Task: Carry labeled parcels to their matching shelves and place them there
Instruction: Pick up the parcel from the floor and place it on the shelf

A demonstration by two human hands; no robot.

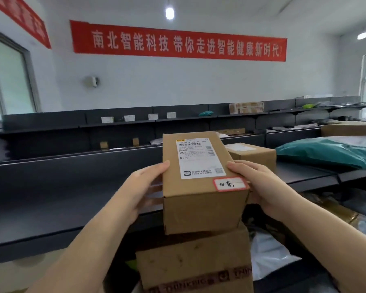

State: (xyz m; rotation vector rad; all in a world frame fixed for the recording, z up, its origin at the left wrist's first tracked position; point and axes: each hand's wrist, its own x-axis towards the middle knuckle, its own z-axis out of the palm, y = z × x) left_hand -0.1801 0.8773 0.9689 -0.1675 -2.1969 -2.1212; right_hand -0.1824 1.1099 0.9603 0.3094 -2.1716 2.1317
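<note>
Here, the person holds a brown cardboard parcel (201, 187) in mid-scene, gripped from both sides. The left hand (144, 191) lies flat against the parcel's left face, fingers stretched forward; the right hand (260, 187) clasps the right face, its thumb near a red-bordered handwritten sticker (230, 184). A white shipping label (199, 158) covers much of the top. The parcel sits just above a larger taped carton (197, 263) in the near foreground. Beyond lies a dark grey shelf (72, 187), with a smaller cardboard box (254, 154) and a teal plastic mailer (328, 153) to the right. A red banner (178, 42) hangs on the far wall.
</note>
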